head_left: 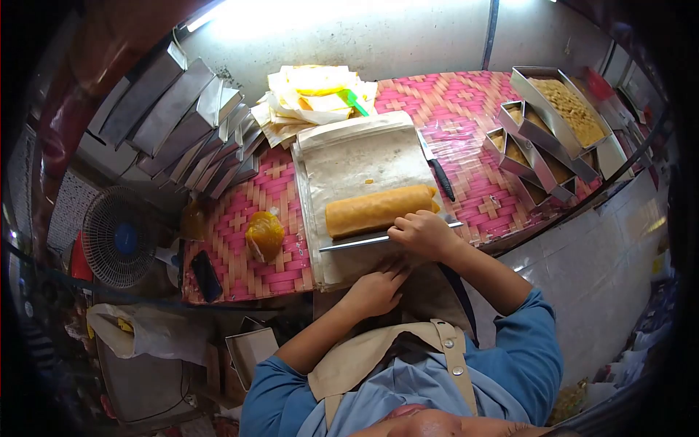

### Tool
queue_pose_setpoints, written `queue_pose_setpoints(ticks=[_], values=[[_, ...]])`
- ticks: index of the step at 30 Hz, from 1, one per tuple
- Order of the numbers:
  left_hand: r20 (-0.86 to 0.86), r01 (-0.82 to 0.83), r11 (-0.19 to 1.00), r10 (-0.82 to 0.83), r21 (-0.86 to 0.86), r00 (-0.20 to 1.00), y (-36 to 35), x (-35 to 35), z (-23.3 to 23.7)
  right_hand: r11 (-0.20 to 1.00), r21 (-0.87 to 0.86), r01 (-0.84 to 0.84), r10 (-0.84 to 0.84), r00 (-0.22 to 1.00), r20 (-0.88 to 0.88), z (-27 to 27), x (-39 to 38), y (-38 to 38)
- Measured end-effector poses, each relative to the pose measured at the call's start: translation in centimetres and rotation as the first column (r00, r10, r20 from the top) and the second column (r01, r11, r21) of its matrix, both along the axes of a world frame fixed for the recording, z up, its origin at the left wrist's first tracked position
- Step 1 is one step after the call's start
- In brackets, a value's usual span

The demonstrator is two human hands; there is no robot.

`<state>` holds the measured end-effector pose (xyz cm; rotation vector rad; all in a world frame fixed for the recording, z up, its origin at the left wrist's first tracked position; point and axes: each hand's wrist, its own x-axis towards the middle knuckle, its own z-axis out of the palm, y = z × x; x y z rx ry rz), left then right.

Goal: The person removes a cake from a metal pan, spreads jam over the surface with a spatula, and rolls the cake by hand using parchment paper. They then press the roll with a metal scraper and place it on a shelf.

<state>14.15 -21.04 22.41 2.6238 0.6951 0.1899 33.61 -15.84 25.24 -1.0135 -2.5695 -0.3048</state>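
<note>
A long orange roll [378, 209] lies across a sheet of brown paper [360, 156] on the pink woven mat [466, 109]. My right hand [422, 233] is closed over a long metal blade [353, 242] that lies along the near side of the roll, with the knuckles touching the roll's right end. My left hand [375, 291] rests flat on the near edge of the paper, below the blade, holding nothing.
A black-handled knife [438, 173] lies right of the paper. Behind it sits a pile of papers [317, 95]. Long metal tins [182, 120] are stacked at the left, and tins with yellow filling [564, 109] at the right. An orange bag [264, 234], a black phone [206, 275] and a fan [120, 237] are at the left.
</note>
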Motion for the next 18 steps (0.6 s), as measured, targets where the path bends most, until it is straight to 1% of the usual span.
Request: queue_pose_setpoints(ticks=[2, 4, 5, 6, 7, 8, 9, 10, 11, 12, 13, 14, 15, 16, 17, 18], values=[[-0.039, 0.015, 1.0, -0.014, 0.018, 0.999, 0.0, 0.2, 1.0, 1.0, 0.016, -0.013, 0.013, 1.0, -0.006, -0.4, 0.1, 0.4], [-0.212, -0.011, 0.997, -0.007, -0.081, 0.977, 0.1, 0.5, 2.9, 0.999, 0.036, -0.034, 0.034, 0.999, -0.014, -0.5, 0.3, 0.4], [-0.221, -0.014, 0.997, -0.002, -0.074, 0.975, 0.7, 0.3, 3.8, 0.999, 0.014, -0.035, 0.035, 0.999, -0.012, -0.5, 0.4, 0.0], [-0.232, 0.074, 0.964, -0.136, -0.255, 0.963, 1.7, 0.0, 4.9, 0.999, -0.007, -0.037, 0.037, 0.999, -0.008, -0.4, 0.6, -0.5], [-0.215, 0.158, 0.891, -0.269, -0.426, 0.939, 3.0, -0.1, 6.5, 0.999, 0.006, -0.036, 0.036, 0.999, -0.011, 0.0, 0.9, -1.0], [-0.076, 0.176, 0.705, -0.311, -0.687, 0.947, 4.2, -0.1, 10.0, 0.996, -0.077, -0.048, 0.048, 0.999, 0.001, 0.6, 1.3, -1.9], [0.099, 0.282, 0.674, -0.297, -0.683, 0.95, 5.5, -0.5, 12.1, 0.985, -0.163, -0.052, 0.055, 0.998, 0.012, 1.2, 1.9, -3.0], [0.229, 0.31, 0.826, -0.225, -0.47, 0.947, 7.2, -0.4, 12.8, 0.968, -0.252, -0.021, 0.017, 1.0, -0.018, 1.8, 2.5, -4.1], [0.295, 0.184, 0.933, -0.09, -0.309, 0.951, 9.3, -0.3, 13.0, 0.94, -0.341, 0.008, -0.025, 0.999, -0.046, 2.5, 3.1, -5.1], [0.389, 0.029, 0.988, 0.032, -0.151, 0.921, 12.1, 0.0, 12.6, 0.901, -0.432, 0.043, -0.058, 0.998, -0.022, 3.5, 3.9, -6.1], [0.385, -0.089, 0.996, 0.072, 0.027, 0.92, 16.3, 0.4, 11.2, 0.903, -0.424, 0.064, -0.079, 0.997, -0.017, 4.1, 4.7, -7.0], [0.345, -0.154, 0.975, 0.091, 0.161, 0.934, 20.0, 0.8, 10.5, 0.889, -0.447, 0.099, -0.143, 0.987, -0.066, 4.5, 5.5, -8.0], [0.288, -0.269, 0.938, 0.201, 0.22, 0.936, 23.3, 1.2, 9.1, 0.872, -0.471, 0.131, -0.206, 0.972, -0.112, 5.1, 6.2, -9.0], [0.199, -0.343, 0.876, 0.289, 0.339, 0.936, 26.5, 1.2, 7.3, 0.85, -0.505, 0.149, -0.274, 0.944, -0.184, 6.0, 6.9, -10.0], [0.109, -0.396, 0.833, 0.386, 0.387, 0.916, 29.7, 1.2, 5.1, 0.852, -0.497, 0.166, -0.289, 0.94, -0.181, 6.4, 7.5, -10.8], [0.01, -0.437, 0.804, 0.474, 0.402, 0.881, 30.9, 1.6, 5.0, 0.823, -0.531, 0.201, -0.38, 0.89, -0.253, 6.5, 8.0, -11.7]])
